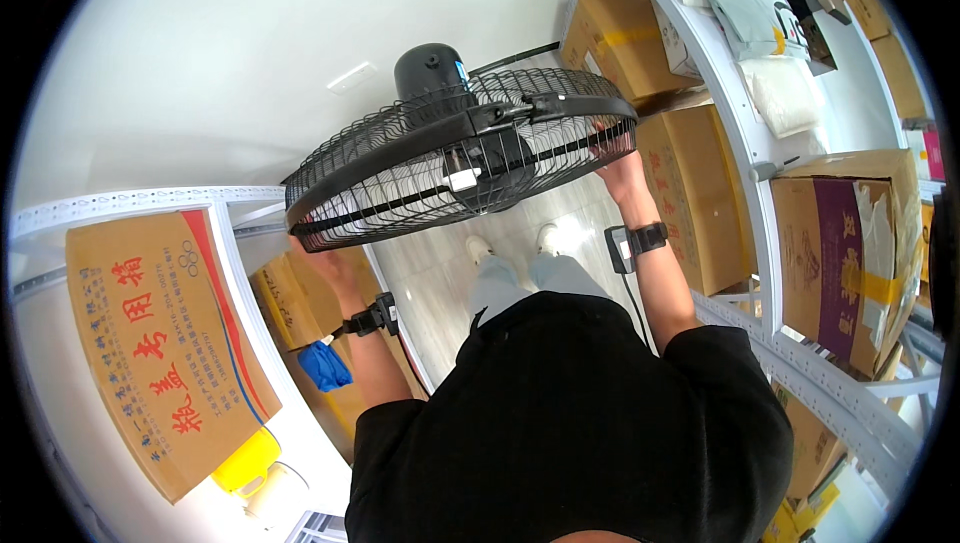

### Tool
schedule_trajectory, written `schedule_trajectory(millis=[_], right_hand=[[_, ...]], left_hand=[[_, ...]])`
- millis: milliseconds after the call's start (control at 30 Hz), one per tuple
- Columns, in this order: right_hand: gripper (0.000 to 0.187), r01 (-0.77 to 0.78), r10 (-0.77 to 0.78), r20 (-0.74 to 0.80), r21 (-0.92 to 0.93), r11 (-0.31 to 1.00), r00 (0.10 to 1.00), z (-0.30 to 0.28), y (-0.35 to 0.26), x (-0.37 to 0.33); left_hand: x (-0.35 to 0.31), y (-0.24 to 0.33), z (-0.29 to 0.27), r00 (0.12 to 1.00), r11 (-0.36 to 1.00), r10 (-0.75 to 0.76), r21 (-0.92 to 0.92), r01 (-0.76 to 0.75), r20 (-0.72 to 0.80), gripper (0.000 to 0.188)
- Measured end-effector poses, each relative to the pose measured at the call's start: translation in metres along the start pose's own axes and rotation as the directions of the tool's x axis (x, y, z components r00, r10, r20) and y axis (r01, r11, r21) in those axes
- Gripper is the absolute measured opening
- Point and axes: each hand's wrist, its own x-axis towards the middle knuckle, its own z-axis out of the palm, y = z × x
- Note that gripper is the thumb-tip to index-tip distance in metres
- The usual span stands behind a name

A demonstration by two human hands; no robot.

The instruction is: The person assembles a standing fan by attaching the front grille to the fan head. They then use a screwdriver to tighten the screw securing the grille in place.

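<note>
A large black fan (485, 143) with a round wire cage and a motor housing (430, 71) on its far side is held up in front of me, above the floor. My left hand (325, 261) grips the lower left rim of the cage, its fingers partly hidden behind the wires. At the right end of the rim, my right hand (622, 168) is closed round the cage, with fingertips showing through the wires. Both wrists wear black straps with small devices.
On the left, a shelf (150, 198) bears a large cardboard box (170, 353) and a yellow container (247, 463). The right rack (745, 173) holds cardboard boxes (690, 198) and plastic-wrapped parcels (755, 23). A white wall (250, 53) with a socket (352, 77) stands ahead.
</note>
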Motion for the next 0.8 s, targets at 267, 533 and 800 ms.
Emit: schedule_trajectory(millis=[267, 533, 800], right_hand=[[0.055, 0.003, -0.003, 0.022, -0.002, 1.000, 1.000, -0.018, 0.010, 0.017], [0.053, 0.037, -0.035, 0.051, -0.023, 0.999, 0.998, -0.006, 0.011, 0.007], [0.056, 0.024, -0.024, 0.033, 0.019, 1.000, 0.999, 0.009, -0.005, -0.011]], left_hand=[[0.006, 0.024, 0.007, 0.993, 0.992, -0.117, -0.048, 0.118, 0.025, 0.071], [-0.005, 0.024, -0.003, 0.998, 0.981, 0.061, -0.182, -0.062, -0.009, 0.060], [0.001, 0.024, 0.001, 0.999, 0.984, -0.016, -0.179, 0.008, -0.046, 0.056]])
